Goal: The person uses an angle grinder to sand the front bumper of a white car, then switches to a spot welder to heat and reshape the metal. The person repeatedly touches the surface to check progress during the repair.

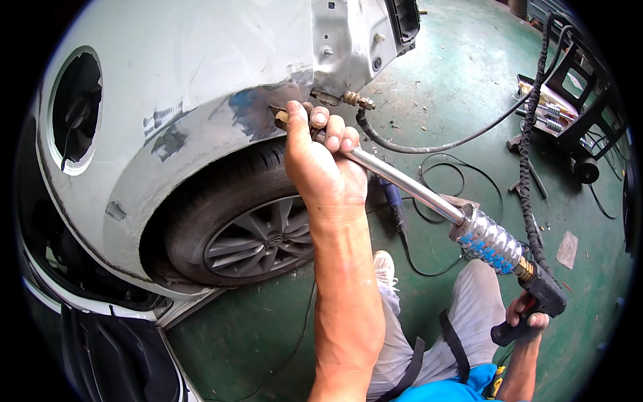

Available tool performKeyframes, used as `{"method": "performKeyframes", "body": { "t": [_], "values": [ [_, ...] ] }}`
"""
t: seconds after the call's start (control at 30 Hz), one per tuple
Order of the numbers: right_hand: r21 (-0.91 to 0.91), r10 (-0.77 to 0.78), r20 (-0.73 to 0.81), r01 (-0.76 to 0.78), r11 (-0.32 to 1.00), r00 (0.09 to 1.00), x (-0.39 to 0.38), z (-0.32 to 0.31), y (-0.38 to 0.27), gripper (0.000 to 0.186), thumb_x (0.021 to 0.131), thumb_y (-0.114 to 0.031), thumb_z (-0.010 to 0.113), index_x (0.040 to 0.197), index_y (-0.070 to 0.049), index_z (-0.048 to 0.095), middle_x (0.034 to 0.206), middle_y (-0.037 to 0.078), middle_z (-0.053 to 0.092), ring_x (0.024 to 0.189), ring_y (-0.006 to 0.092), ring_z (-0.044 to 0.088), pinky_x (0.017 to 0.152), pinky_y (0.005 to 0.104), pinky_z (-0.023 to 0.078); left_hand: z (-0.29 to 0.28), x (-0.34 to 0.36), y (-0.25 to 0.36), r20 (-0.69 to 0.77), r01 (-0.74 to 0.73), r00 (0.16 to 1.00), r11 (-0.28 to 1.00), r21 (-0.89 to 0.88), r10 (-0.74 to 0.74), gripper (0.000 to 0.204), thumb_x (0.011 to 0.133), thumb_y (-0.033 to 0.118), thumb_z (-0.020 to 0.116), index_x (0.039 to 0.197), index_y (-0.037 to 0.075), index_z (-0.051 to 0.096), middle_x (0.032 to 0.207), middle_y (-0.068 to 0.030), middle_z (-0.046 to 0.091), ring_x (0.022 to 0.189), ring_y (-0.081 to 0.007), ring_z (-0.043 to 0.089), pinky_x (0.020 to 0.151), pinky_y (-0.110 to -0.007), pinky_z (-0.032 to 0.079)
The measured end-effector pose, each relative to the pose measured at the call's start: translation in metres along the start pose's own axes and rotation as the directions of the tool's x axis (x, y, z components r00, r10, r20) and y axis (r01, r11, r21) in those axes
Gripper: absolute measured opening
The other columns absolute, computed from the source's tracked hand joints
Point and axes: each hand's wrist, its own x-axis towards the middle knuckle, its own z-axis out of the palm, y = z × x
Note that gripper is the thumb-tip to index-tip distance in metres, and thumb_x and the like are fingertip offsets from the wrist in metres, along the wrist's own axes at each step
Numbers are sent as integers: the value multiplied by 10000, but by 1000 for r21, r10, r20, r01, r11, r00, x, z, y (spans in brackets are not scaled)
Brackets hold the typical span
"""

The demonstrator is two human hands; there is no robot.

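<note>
Silver rod [407, 185] slants right, near the white car panel [214, 74]; left hand [326, 167] curls tightly round its far end (panel contact unclear), right hand [536, 322] wraps a black pistol handle [549, 297].

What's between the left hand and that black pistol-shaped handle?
In the head view, between the left hand and the black handle come a shiny metal rod, a ribbed silver sleeve and a yellowish fitting.

The left forearm [348, 301] reaches straight forward with its inner wrist [336, 216] turned upward, the left grip [326, 163] closed, fingers [333, 139] curled and thumb [297, 127] extended, while the right forearm [520, 368] rises at lower right to a right grip [536, 321] whose fingers also curl inward.
</note>
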Motion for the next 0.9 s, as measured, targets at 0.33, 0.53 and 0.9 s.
{"method": "performKeyframes", "body": {
  "t": [0.33,0.53,0.9],
  "values": [
    [-31,-14,23,15,999,1000,-14,-27,3,565,617,-118,798,1090,99,579,863,157,666,546,267,603,522,364,510,-2,1,-2,32,20,999,999,-26,-19,236,1043,306,492,903,117,471,766,24,453,554,-77,357,524,-257,335],
    [-48,32,37,-30,998,999,-12,-35,2,676,620,-121,813,1197,117,555,1057,165,671,601,257,626,531,358,524,0,-43,-35,-15,104,994,994,-22,-104,261,1003,345,559,1046,88,546,891,-35,603,753,-136,589,745,-302,495],
    [-10,-2,52,3,1000,999,-11,-34,6,587,630,-118,800,1119,122,582,969,169,678,600,266,629,532,357,514,0,-123,-92,183,504,860,847,-168,-476,201,958,247,602,905,55,579,786,-72,609,785,-199,619,799,-368,505]
  ]
}}
